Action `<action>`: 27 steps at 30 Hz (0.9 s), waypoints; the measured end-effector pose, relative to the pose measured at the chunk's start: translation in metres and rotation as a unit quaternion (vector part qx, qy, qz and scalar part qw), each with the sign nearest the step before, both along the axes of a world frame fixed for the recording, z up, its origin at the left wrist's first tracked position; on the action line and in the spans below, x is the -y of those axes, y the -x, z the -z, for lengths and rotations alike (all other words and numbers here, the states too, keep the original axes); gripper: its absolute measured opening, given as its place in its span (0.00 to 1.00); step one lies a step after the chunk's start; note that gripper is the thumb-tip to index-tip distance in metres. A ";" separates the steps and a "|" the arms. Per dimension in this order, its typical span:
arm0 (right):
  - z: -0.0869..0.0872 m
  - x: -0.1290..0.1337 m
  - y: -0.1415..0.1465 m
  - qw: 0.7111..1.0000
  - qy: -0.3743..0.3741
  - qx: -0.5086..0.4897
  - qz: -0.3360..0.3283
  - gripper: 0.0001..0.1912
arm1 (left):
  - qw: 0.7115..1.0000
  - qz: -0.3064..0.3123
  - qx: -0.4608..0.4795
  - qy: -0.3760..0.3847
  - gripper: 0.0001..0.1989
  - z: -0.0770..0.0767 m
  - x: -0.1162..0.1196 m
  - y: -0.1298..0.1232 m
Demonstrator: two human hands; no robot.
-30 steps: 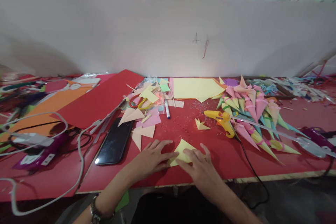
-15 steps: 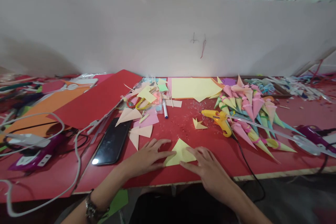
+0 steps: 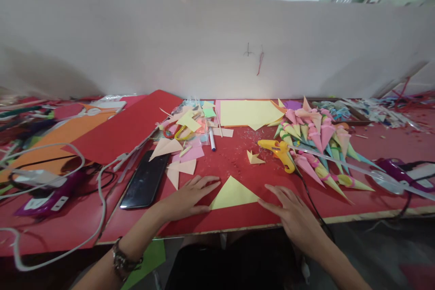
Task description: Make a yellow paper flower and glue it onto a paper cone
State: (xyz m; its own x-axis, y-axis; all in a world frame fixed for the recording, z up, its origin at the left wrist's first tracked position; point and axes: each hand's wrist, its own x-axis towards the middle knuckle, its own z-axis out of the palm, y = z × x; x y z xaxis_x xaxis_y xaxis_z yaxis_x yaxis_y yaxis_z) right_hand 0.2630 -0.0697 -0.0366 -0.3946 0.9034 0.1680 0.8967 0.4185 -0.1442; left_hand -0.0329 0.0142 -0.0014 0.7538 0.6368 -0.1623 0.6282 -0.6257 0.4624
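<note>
Yellow paper triangle (image 3: 234, 195) flat on red tabletop (image 3: 224, 223), near corners by left hand (image 3: 190, 198) and right hand (image 3: 289, 210), both loosely splayed, gripping nothing.

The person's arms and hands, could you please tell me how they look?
The left hand and right hand are ungloved, with no rings discernible. A dark, chunky band, bracelet or watch, circles the left wrist; the right wears none. Neither visible forearm has a sleeve.
</note>
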 end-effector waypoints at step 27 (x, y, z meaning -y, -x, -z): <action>-0.003 -0.023 0.055 0.967 0.046 -0.238 -0.082 0.19 | 0.972 -0.111 0.043 -0.202 0.19 0.023 0.062 -0.050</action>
State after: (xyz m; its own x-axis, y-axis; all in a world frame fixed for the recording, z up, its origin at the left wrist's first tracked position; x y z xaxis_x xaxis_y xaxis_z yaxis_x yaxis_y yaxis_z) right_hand 0.2076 -0.0467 -0.0333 -0.4316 0.8551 0.2872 0.6421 0.5148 -0.5680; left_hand 0.0174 -0.0481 -0.0248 0.5895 0.7844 0.1929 0.7386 -0.6201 0.2644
